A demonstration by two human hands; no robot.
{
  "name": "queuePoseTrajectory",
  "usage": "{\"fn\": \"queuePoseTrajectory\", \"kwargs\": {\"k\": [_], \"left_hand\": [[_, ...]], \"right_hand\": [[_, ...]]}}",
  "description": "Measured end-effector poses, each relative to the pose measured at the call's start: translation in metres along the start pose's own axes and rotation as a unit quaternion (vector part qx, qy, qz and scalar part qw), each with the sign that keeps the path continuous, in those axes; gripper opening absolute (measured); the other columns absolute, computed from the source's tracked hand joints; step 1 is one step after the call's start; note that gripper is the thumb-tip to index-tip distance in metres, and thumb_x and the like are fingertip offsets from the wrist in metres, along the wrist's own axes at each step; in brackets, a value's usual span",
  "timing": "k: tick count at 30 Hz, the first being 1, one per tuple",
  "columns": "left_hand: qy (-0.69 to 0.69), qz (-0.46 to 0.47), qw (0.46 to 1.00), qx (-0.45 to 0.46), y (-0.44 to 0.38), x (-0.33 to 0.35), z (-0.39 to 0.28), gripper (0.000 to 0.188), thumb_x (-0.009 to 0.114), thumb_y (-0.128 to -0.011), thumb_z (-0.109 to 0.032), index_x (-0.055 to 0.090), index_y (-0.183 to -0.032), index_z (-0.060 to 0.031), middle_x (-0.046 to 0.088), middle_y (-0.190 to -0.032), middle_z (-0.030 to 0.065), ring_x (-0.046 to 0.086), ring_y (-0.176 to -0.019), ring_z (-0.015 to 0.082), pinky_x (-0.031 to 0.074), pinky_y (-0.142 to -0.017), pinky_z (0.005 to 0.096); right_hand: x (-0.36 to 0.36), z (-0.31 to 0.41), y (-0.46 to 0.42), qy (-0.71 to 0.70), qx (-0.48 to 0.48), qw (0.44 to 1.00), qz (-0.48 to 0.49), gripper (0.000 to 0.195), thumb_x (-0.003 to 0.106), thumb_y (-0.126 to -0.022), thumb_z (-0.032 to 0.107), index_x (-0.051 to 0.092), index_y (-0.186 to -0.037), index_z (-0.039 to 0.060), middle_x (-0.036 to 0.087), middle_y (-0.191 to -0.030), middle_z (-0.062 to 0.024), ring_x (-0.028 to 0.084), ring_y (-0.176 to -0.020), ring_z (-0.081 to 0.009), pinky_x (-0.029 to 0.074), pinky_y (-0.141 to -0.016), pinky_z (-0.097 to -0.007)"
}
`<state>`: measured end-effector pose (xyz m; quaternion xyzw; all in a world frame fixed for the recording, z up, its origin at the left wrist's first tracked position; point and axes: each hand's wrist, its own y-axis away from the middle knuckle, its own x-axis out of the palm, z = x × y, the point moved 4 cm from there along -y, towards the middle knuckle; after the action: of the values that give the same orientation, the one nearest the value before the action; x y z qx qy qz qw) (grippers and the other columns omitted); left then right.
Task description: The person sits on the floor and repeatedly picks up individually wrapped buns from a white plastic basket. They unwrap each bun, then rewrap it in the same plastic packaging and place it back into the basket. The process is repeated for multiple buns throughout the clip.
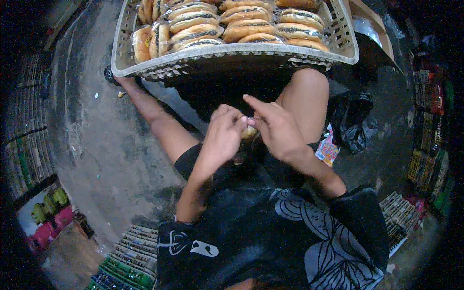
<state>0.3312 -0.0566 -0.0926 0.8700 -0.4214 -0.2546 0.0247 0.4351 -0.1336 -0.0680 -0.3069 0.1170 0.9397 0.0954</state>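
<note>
In the head view, my left hand (pixel 225 134) and my right hand (pixel 278 128) meet above my lap, thumbs and fingertips pinched together at the top of a small bread bun (pixel 248 133). The bun seems to be in a clear wrapper; most of it is hidden below the hands. My right index finger points outward, away from the bun. Beyond my knees stands a pale plastic crate (pixel 232 50) holding rows of filled buns (pixel 195 25) in clear wrappers, with a dark filling showing along their sides.
A black plastic bag (pixel 357 127) and a colourful printed packet (pixel 328 150) lie on the floor at the right. An open cardboard box (pixel 386 40) is beside the crate. Stacked crates (pixel 127 253) stand at lower left, more (pixel 400 214) at lower right.
</note>
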Motion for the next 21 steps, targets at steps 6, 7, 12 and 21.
{"fn": "queuePoseTrajectory", "kwargs": {"k": [6, 7, 12, 21], "left_hand": [[0.08, 0.081, 0.99, -0.088, -0.016, 0.023, 0.018, 0.02, 0.043, -0.083, -0.014, 0.052, -0.09, 0.0014, 0.053, -0.094, 0.0158, 0.053, -0.089, 0.0247, 0.04, -0.078, 0.0299], [0.091, 0.082, 0.992, -0.024, -0.015, 0.022, 0.008, 0.021, 0.043, -0.084, -0.015, 0.052, -0.092, 0.0015, 0.054, -0.094, 0.0151, 0.053, -0.089, 0.0244, 0.04, -0.078, 0.0299], [0.207, -0.098, 0.959, 0.165, -0.011, 0.052, -0.033, 0.023, 0.042, -0.088, -0.018, 0.053, -0.094, 0.0018, 0.054, -0.093, 0.0131, 0.052, -0.087, 0.0224, 0.04, -0.078, 0.0299], [0.25, -0.204, 0.945, 0.047, -0.022, 0.07, -0.043, 0.027, 0.038, -0.09, -0.02, 0.053, -0.096, 0.0015, 0.056, -0.09, 0.0065, 0.051, -0.083, 0.0129, 0.041, -0.077, 0.0266]], "right_hand": [[0.017, -0.026, 0.017, 0.131, 0.027, 0.991, 0.027, 0.04, 0.059, -0.074, 0.016, 0.045, -0.107, 0.0, 0.051, -0.101, -0.0165, 0.055, -0.081, -0.0297, 0.047, -0.072, -0.0362], [0.008, -0.03, 0.017, 0.098, 0.047, 0.994, 0.03, 0.039, 0.06, -0.074, 0.015, 0.045, -0.107, -0.0001, 0.051, -0.1, -0.0166, 0.055, -0.079, -0.0284, 0.047, -0.07, -0.0353], [-0.036, -0.046, 0.022, -0.359, 0.028, 0.914, -0.188, 0.046, 0.061, -0.077, 0.021, 0.04, -0.113, 0.0, 0.051, -0.099, -0.0123, 0.055, -0.077, -0.0202, 0.046, -0.065, -0.0326], [-0.041, -0.344, 0.105, 0.313, 0.452, 0.832, -0.074, 0.062, 0.05, -0.08, 0.043, 0.035, -0.119, -0.0033, 0.055, -0.1, -0.0257, 0.054, -0.092, -0.0386, 0.044, -0.076, -0.04]]}}
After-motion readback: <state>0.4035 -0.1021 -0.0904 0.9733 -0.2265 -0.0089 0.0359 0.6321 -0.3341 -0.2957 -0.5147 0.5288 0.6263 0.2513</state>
